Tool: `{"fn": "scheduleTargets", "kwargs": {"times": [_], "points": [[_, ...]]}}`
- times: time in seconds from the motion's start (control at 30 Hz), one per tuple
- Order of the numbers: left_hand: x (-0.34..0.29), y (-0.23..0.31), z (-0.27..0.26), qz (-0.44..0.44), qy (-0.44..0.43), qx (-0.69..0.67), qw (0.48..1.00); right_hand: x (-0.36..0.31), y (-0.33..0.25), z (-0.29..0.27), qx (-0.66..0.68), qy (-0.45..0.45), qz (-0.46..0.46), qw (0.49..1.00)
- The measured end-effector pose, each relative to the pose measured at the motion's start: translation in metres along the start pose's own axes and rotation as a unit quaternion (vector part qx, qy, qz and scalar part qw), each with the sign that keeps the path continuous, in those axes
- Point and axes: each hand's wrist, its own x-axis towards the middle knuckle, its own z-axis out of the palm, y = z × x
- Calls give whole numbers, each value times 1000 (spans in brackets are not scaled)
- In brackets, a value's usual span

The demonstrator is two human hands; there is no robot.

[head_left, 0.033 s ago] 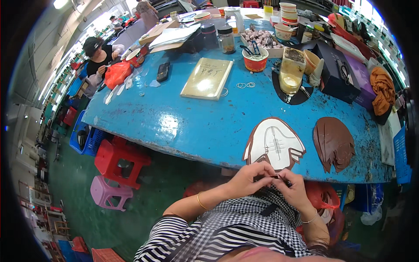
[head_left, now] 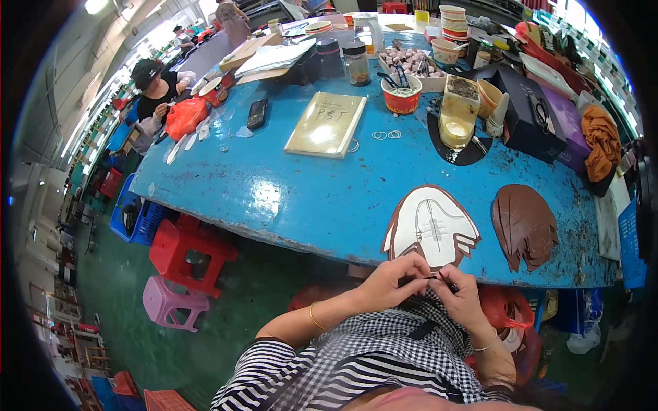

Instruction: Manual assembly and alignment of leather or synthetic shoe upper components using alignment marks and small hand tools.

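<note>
Just off the near table edge, my left hand (head_left: 396, 279) and my right hand (head_left: 458, 293) meet in front of the checked apron (head_left: 384, 335). Both are closed in a pinch on a small dark strip (head_left: 431, 277), mostly covered by the fingers. Right beyond them lies a stack of white shoe-upper pieces (head_left: 433, 219) with brown edges and stitched lines, its near end partly behind my hands. To its right sits a stack of brown leather shoe-upper pieces (head_left: 524, 222). Neither stack is being touched by my fingertips, as far as I can see.
On the blue table (head_left: 226, 185) are a notebook (head_left: 325, 123), a black phone (head_left: 257, 114), a tub with tools (head_left: 401, 99) and a glue container (head_left: 458, 113). Red stools (head_left: 181, 250) and a pink stool (head_left: 171, 301) stand left. A co-worker (head_left: 154, 92) sits at the far left.
</note>
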Motion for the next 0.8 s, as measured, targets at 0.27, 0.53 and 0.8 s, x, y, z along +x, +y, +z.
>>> {"fn": "scheduleTargets", "kwargs": {"times": [0.27, 0.53, 0.8], "points": [[-29, -10, -6, 5, -23, 39, 999, -12, 28, -11, 226, 104, 20, 968], [-147, -115, -117, -89, 238, 439, 862, -27, 48, -121, 482, 389, -44, 784], [-312, -215, -186, -294, 481, 281, 777, -46, 68, -190, 469, 473, -121, 736]]}}
